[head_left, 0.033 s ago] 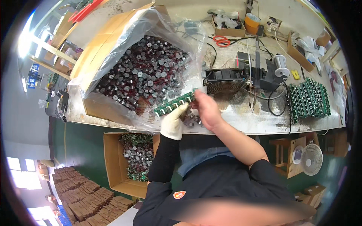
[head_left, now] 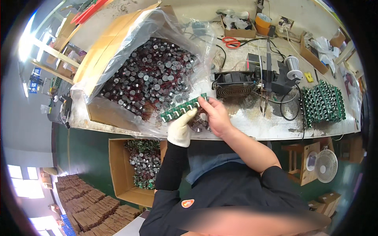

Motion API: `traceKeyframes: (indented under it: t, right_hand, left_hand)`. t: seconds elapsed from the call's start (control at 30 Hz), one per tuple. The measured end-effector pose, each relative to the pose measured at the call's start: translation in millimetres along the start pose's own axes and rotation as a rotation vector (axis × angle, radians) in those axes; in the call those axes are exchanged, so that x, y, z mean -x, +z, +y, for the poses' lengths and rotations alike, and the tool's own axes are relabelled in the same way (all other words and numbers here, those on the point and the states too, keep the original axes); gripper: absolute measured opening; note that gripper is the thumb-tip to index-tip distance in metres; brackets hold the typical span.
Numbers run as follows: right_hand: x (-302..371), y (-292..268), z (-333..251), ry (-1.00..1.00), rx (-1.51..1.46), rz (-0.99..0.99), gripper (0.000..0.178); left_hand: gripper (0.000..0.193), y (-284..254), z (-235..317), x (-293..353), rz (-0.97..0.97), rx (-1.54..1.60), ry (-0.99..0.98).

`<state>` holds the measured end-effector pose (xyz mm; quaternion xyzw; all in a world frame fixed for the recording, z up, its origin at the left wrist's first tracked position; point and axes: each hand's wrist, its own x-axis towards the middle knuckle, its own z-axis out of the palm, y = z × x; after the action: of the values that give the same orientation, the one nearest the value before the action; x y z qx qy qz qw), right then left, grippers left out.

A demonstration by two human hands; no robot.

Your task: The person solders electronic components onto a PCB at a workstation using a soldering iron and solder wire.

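A green circuit board strip (head_left: 184,108) with a row of white parts slants above the table's near edge. My left hand (head_left: 180,129), in a white glove, is closed on its lower side near the middle. Bare, my right hand (head_left: 216,117) pinches the strip's right end, fingertips on its upper edge. Just under the hands lie a few round metal parts (head_left: 200,125) with thin red wires, partly hidden. Beyond the strip, a large carton (head_left: 114,43) lined with clear plastic holds a heap of similar round metal parts (head_left: 153,74).
A black fan unit (head_left: 235,84) and a soldering stand with a wire spool (head_left: 292,67) are to the right. Stacked green boards (head_left: 323,103) sit farther right. Red-handled scissors (head_left: 231,42) lie at the back. Below the table, an open carton (head_left: 114,169) holds boards with round parts.
My right hand's fingers have shifted from beside the strip's right end onto it, with the fingertips now bent over the board. My left hand and the strip stay nearly still.
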<state>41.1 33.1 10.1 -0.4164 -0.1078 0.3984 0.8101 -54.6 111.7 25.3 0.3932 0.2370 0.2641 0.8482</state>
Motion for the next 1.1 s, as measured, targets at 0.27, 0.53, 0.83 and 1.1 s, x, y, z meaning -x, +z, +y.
traceKeyframes:
  t: [0.27, 0.53, 0.83, 1.1]
  right_hand:
    - [-19, -6, 4, 0.291, -0.325, -0.097, 0.021]
    - [-6, 5, -3, 0.062, -0.159, -0.115, 0.016]
    - [-7, 13, -5, 0.058, -0.238, -0.069, 0.019]
    - [-12, 9, 2, -0.018, -0.215, -0.09, 0.027]
  left_hand:
    - [0.027, -28, 3, -15, -0.127, 0.223, -0.194]
    - [0.028, -21, 16, -2, -0.032, -0.095, 0.06]
    - [0.028, -10, 15, -2, -0.003, 0.093, -0.016]
    - [0.035, -29, 22, 0, -0.241, 0.068, -0.048]
